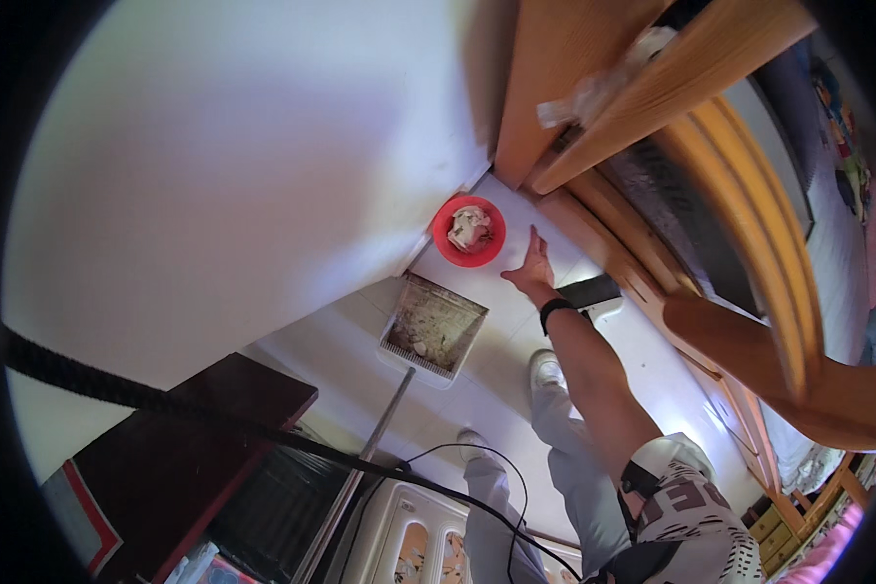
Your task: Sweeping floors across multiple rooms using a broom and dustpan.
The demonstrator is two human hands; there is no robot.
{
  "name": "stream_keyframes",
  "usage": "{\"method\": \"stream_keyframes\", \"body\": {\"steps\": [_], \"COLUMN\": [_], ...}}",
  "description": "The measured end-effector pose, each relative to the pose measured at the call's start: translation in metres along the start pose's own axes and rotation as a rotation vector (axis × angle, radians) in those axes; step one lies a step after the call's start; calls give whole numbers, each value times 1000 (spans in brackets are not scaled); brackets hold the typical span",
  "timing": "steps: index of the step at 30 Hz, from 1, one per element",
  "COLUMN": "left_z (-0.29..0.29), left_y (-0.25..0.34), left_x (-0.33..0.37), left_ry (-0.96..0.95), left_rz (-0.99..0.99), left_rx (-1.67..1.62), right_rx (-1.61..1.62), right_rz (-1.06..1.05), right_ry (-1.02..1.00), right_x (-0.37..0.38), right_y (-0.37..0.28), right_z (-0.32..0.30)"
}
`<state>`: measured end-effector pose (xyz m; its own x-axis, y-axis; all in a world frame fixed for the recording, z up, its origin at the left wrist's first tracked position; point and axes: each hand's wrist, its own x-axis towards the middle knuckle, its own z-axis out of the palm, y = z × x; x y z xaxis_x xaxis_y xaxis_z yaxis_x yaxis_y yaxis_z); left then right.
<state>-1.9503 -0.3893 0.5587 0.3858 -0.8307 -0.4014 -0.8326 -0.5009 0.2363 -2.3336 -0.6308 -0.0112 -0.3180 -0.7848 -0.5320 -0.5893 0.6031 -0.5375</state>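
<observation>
My right hand (531,268), with a black band on its wrist, reaches over the floor with thumb and fingers apart and nothing in it. Just left of it, in the corner by the wall, is a red round bin (443,238) with crumpled white paper (469,228) inside. Nearer to me lies a dustpan (436,321), its pan dirty and holding bits of debris. The dustpan's long metal handle (384,420) slants down to the left. My left hand does not show.
A wooden bed frame with a curved ladder rail (749,214) rises on the right. The white wall (234,185) fills the left. A dark red cabinet (180,428) and a cream plastic drawer unit (394,516) stand at lower left. A black cord (321,445) crosses the view.
</observation>
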Motion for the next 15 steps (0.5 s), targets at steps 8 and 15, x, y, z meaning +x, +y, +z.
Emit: {"method": "stream_keyframes", "body": {"steps": [8, 15], "left_z": [-15, 8], "left_y": [8, 31], "left_x": [11, 10], "left_ry": [-94, 203], "left_rz": [127, 10], "left_rx": [119, -75], "right_rx": [301, 253], "right_rz": [-440, -674], "right_ry": [102, 175], "right_x": [20, -37], "right_y": [-24, -38], "right_z": [26, 11]}}
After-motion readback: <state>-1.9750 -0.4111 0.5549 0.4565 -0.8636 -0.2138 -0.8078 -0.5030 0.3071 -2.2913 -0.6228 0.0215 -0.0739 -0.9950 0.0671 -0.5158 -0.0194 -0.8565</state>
